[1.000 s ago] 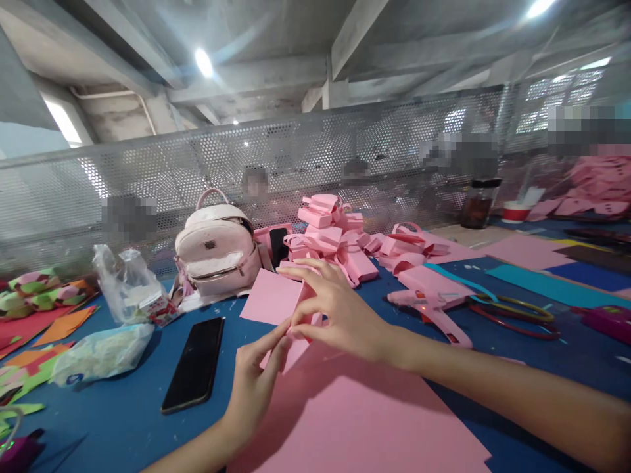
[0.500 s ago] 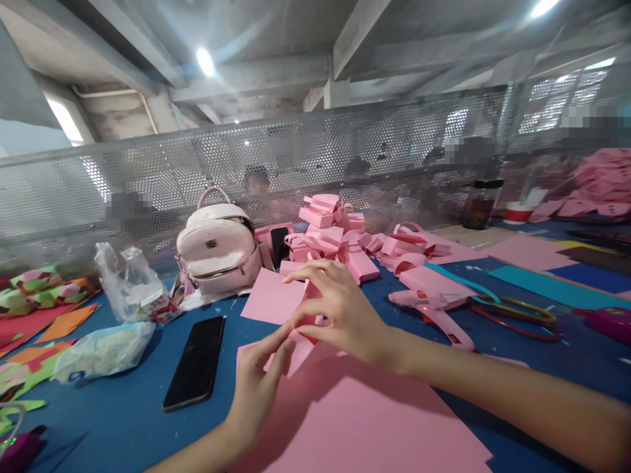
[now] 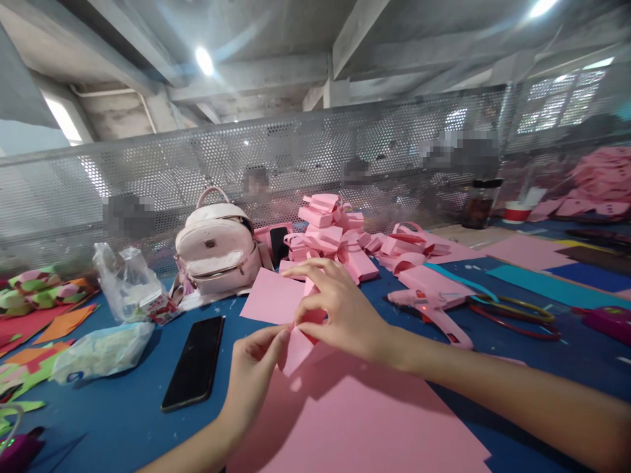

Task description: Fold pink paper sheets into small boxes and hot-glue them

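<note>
Between my two hands is a small folded piece of pink paper (image 3: 298,353), held up over large pink sheets (image 3: 379,420). My left hand (image 3: 252,373) pinches its left edge between thumb and forefinger. From the right, my right hand (image 3: 342,314) grips its upper part, thumb and forefinger pressed together near the left fingertips and the other fingers curved above. Part of the folded piece is hidden behind the right fingers. A smaller pink sheet (image 3: 270,295) lies just beyond the hands. Right of them rests a pink hot glue gun (image 3: 436,307) with a small red light.
A black phone (image 3: 194,364) lies left of the sheets. Behind stand a pale pink backpack (image 3: 217,253) and a pile of folded pink paper pieces (image 3: 332,233). Plastic bags (image 3: 106,351) and coloured scraps are at left; scissors (image 3: 517,315) lie at right. A perforated metal screen (image 3: 296,151) closes the back.
My left hand has shifted slightly, and its thumb and forefinger now pinch closer together at the paper's edge. The folded piece has turned a little; my right hand stays nearly in place.
</note>
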{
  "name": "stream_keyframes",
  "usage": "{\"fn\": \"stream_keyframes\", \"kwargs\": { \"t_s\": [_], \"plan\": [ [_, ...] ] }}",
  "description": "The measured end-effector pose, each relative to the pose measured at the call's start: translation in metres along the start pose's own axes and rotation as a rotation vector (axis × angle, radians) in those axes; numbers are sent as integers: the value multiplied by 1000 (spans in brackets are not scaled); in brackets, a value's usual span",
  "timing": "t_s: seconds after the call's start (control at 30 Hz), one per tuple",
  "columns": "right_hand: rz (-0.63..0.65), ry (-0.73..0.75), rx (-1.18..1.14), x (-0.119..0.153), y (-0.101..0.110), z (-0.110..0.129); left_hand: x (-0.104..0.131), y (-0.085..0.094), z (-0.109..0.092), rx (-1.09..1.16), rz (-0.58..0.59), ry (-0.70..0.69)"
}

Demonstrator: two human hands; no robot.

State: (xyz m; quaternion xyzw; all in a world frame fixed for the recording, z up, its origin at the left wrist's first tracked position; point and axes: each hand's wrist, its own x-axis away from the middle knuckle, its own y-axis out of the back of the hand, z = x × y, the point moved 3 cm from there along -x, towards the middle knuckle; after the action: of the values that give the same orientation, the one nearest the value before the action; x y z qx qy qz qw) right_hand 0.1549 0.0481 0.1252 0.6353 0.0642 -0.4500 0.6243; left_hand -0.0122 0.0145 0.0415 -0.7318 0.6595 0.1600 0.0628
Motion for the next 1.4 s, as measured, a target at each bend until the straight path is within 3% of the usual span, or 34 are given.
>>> {"fn": "stream_keyframes", "kwargs": {
  "t_s": [0.3, 0.6, 0.83, 1.07, 1.4],
  "plan": [
    [7, 1, 24, 1, -2, 1, -5, 2, -11, -2, 49, 6],
    [2, -21, 21, 0, 1, 2, -2, 5, -15, -129, 73, -152],
    [1, -41, 26, 0, 2, 1, -1, 7, -18, -251, 82, -373],
    [-43, 249, 159, 2, 7, 9, -3, 9, -8, -224, 71, -383],
    [157, 108, -165, -12, 24, -5, -15, 13, 28, 3, 370, -344]
  ]
}}
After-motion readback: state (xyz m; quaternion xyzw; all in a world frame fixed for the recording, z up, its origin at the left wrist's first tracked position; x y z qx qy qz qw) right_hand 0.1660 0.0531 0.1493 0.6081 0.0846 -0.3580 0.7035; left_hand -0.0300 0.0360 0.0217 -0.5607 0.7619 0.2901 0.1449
